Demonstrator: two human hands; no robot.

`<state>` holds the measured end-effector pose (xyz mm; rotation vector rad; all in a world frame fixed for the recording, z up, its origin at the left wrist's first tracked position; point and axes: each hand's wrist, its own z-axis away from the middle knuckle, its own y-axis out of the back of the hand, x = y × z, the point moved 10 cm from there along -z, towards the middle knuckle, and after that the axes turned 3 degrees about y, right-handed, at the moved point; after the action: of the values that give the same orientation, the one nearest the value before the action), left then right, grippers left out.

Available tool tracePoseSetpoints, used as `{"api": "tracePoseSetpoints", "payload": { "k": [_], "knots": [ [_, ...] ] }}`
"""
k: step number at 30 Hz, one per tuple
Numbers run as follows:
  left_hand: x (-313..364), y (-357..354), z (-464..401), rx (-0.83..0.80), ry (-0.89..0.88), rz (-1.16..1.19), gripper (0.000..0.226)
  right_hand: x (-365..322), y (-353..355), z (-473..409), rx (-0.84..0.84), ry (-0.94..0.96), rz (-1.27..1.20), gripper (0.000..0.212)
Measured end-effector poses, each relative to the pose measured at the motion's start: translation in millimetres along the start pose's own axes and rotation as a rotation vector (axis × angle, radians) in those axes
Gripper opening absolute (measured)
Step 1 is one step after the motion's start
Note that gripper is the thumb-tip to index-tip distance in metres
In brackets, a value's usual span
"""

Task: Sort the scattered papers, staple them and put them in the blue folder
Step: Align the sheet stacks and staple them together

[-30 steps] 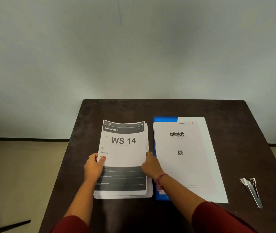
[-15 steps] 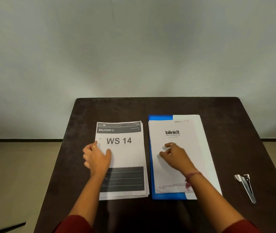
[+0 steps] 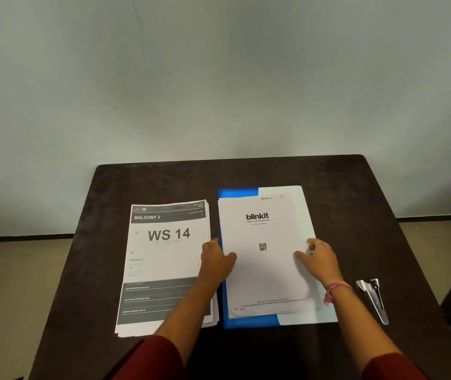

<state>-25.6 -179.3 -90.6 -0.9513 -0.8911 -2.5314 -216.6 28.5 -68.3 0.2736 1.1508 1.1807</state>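
Left hand (image 3: 217, 261): grips the blinkit stack's (image 3: 262, 272) left edge
Right hand (image 3: 318, 257): grips its right edge
Blue folder (image 3: 237, 192): under that stack
WS 14 stack (image 3: 164, 253): left of left hand
Stapler (image 3: 374, 298): right of right wrist

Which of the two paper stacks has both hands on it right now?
The blinkit stack, lying on the blue folder. The left hand and right hand grip its sides; the WS 14 stack beside it lies untouched.
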Motion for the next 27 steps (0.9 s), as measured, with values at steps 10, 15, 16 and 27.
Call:
{"api": "tracePoseSetpoints", "payload": {
  "k": [10,15,16,27],
  "knots": [
    [-6.1,-13.0,-1.2,0.102,0.079,-0.003,0.043,8.1,-11.3,-5.5,-0.016,-0.013,-0.038,0.052],
    [1.8,-10.3,7.2,0.119,0.115,-0.014,0.037,10.0,-15.6,-8.6,-0.024,-0.04,-0.172,0.042],
    [2.3,-10.4,7.5,0.125,0.11,-0.01,0.038,8.6,-17.3,-8.7,-0.031,-0.043,-0.189,0.033],
    [-2.2,-6.9,19.0,0.219,0.062,0.194,0.021,35.5,-22.6,-5.6,-0.19,-0.133,-0.563,0.018]
  ]
}}
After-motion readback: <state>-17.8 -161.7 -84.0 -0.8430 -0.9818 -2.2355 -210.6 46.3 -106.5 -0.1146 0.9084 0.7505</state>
